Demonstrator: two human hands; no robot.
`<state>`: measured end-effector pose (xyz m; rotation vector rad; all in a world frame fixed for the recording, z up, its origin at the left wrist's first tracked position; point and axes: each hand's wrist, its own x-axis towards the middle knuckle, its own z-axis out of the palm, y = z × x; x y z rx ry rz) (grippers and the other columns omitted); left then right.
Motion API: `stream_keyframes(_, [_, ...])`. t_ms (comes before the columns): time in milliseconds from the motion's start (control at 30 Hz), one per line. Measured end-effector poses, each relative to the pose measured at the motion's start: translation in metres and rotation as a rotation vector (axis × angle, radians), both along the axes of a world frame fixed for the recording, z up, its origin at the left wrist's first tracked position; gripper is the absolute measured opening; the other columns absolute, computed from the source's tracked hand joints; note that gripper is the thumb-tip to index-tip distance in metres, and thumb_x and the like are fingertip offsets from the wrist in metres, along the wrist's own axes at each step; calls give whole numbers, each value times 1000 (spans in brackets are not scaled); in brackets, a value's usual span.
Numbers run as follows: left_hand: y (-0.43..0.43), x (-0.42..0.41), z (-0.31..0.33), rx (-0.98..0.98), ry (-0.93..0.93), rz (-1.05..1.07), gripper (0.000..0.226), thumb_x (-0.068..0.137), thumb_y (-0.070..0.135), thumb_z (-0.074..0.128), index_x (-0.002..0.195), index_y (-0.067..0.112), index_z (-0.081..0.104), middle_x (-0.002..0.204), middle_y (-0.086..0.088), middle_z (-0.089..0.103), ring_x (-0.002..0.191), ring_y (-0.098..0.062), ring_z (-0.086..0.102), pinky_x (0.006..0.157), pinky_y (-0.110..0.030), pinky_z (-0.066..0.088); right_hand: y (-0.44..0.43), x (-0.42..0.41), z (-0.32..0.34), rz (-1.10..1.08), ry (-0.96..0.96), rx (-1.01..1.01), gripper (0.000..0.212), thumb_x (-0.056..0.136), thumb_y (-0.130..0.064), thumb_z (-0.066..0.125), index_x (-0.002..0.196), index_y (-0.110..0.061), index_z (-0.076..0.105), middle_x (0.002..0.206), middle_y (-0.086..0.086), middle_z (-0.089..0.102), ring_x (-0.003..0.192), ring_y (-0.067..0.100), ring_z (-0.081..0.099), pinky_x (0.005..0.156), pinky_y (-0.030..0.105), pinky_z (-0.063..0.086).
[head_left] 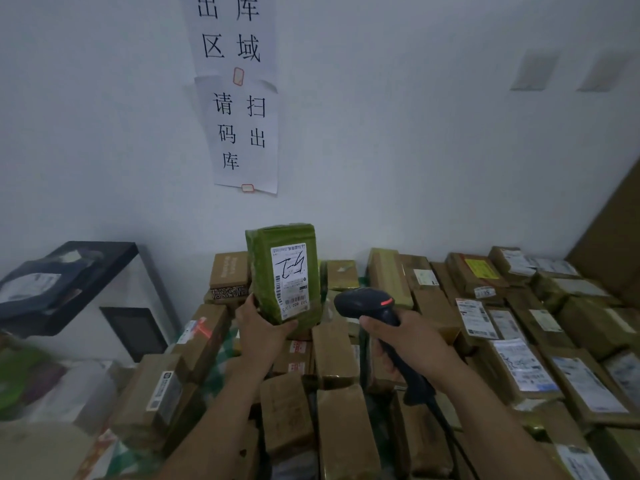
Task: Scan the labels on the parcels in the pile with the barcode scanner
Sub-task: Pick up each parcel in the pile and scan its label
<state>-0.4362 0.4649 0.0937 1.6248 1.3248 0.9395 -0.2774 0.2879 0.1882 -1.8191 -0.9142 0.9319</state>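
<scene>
Upright parcel (282,271) above pile (336,344), left of scanner (367,303); signs (239,133) on wall (415,133) behind; cabinet (138,289) left of pile.

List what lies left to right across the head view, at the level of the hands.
White cabinet with black top → green parcel in the left hand → barcode scanner in the right hand → box with yellow label → brown cardboard sheet.
</scene>
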Motion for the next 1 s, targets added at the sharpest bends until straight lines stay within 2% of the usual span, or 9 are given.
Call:
stream_keyframes(200, [5,22,-8,1,1,18,86,62,14,91,135,14,45,132,-7,42,116,-11,39,95,-29,39,8,25,-6,8,-7,-4,36,93,-37,63,77,-4,62,53,3,61,45,18,55,47,27,48])
stream_keyframes(333, [5,37,-3,-3,-16,12,90,61,18,92,137,18,44,131,-1,42,119,-14,42,98,-33,42,14,41,-12,40,-20,-12,41,92,-41,62,75,-3,63,57,9,63,48,22,56,48,27,49])
stream_keyframes(533, [12,62,-4,6,3,-17,82,64,17,90,132,21,44,123,2,48,111,-12,48,90,-32,46,22,66,-20,52,-12,-10,40,92,-42,62,81,-4,66,61,7,65,50,18,59,49,25,50])
stream_keyframes(633, [24,78,-15,-15,45,-19,88,51,43,89,127,30,47,122,1,57,110,-19,60,89,-46,56,26,85,-25,47,29,1,33,92,-40,62,80,-9,63,59,2,63,48,16,58,49,27,49])
stream_keyframes(700, [33,91,-24,-49,86,-36,88,48,51,86,126,33,48,123,3,60,111,-19,61,87,-47,57,29,100,-27,22,51,13,33,92,-39,62,81,-8,63,58,1,63,48,15,58,48,26,48])
stream_keyframes(800, [33,120,-20,-100,116,-105,72,65,38,88,125,33,48,121,10,60,113,-15,59,86,-36,56,38,126,-30,-72,123,61,32,92,-35,64,78,-6,62,58,5,61,46,16,55,45,26,46])
stream_keyframes(900, [36,156,-18,-110,146,-186,63,75,40,82,127,35,47,122,8,59,118,-17,58,84,-27,55,52,157,-36,-194,161,105,35,91,-37,65,76,-5,62,61,10,62,46,18,55,47,29,46])
stream_keyframes(933, [36,170,-16,-138,142,-231,61,80,36,79,132,30,46,124,7,56,119,-18,57,79,-18,51,58,167,-38,-233,187,118,37,90,-39,65,77,-5,62,63,11,62,47,19,55,48,30,46])
stream_keyframes(1000, [39,200,-19,-235,78,-283,70,87,29,73,146,23,37,138,1,52,121,-21,55,81,-20,46,71,189,-43,-320,257,153,40,89,-43,65,79,-4,62,62,10,62,47,19,55,49,31,46])
